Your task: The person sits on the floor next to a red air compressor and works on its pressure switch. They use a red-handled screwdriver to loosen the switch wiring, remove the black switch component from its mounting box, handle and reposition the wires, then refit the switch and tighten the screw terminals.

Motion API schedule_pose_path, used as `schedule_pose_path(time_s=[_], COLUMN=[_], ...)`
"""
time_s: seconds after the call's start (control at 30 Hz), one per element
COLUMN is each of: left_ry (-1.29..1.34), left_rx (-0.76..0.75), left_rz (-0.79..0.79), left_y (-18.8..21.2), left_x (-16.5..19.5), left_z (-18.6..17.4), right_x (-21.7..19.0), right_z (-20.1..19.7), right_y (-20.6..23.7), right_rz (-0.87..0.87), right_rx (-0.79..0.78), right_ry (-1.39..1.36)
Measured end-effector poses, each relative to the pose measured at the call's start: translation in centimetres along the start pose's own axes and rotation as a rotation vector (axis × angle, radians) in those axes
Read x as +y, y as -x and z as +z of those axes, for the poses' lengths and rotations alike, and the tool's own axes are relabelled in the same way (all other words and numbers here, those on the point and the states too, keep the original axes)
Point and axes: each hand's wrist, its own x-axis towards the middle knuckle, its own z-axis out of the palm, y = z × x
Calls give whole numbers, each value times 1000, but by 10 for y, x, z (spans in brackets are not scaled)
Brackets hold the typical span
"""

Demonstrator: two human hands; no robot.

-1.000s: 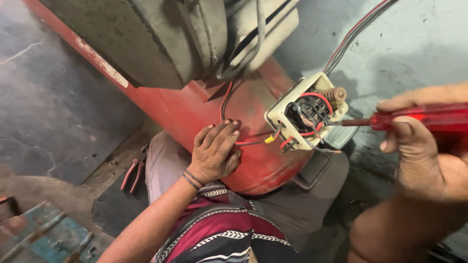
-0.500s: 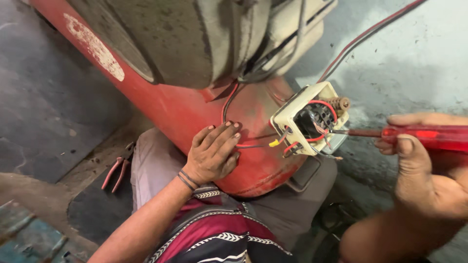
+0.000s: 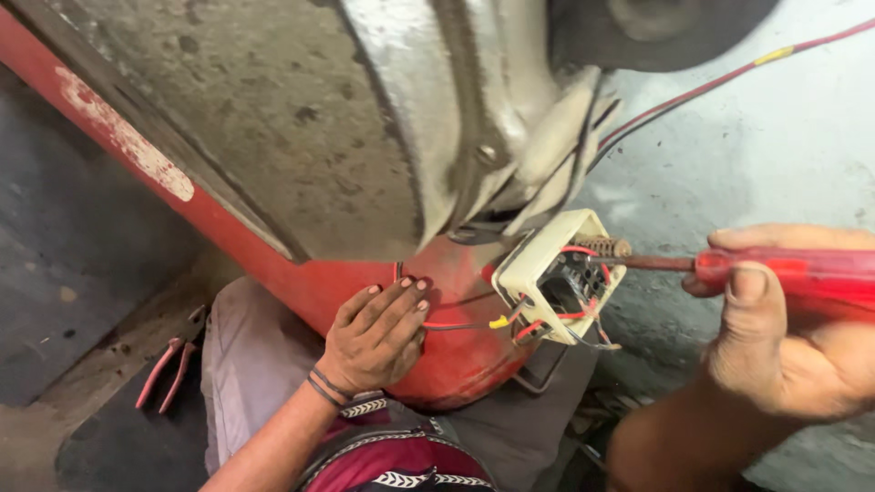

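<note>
My left hand [image 3: 378, 333] lies flat on the red tank [image 3: 460, 369], fingers spread, just left of a cream switch box [image 3: 521, 266]. The box is open and shows red, black and yellow wires inside. My right hand [image 3: 784, 355] grips the red handle of a screwdriver [image 3: 788, 273]. Its shaft points left, with the tip at the box's right side beside a small spring. Thin bands circle my left wrist.
A large grey metal housing [image 3: 273, 118] sits on top of the tank and fills the upper view. Red and black cables [image 3: 711, 87] run up to the right along a pale wall. Red-handled pliers [image 3: 169, 364] lie on the floor at the left, beside my grey-clad knee.
The view has drawn closer and shifted left. The screwdriver tip stays at the switch box, and my left hand has kept its place on the tank.
</note>
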Motion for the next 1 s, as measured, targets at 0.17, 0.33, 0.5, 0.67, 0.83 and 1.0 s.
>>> schedule_pose_path(time_s=[0.17, 0.33, 0.5, 0.67, 0.83, 1.0], left_ry=[13, 9, 10, -23, -13, -8], left_rx=[-48, -40, -27, -9, -15, -18], left_rz=[-14, -11, -1, 2, 3, -8], left_y=[5, 4, 6, 10, 9, 9], left_x=[-4, -4, -7, -8, -9, -8], left_z=[-3, -3, -3, -3, -3, -5], right_x=[3, 8, 13, 16, 18, 19], right_z=[2, 4, 7, 9, 9, 6], right_y=[1, 7, 7, 10, 12, 18], right_rz=[15, -8, -32, -54, -57, -60], right_rx=[-27, -20, -4, 7, 9, 19], right_ry=[30, 48, 4, 18, 30, 51])
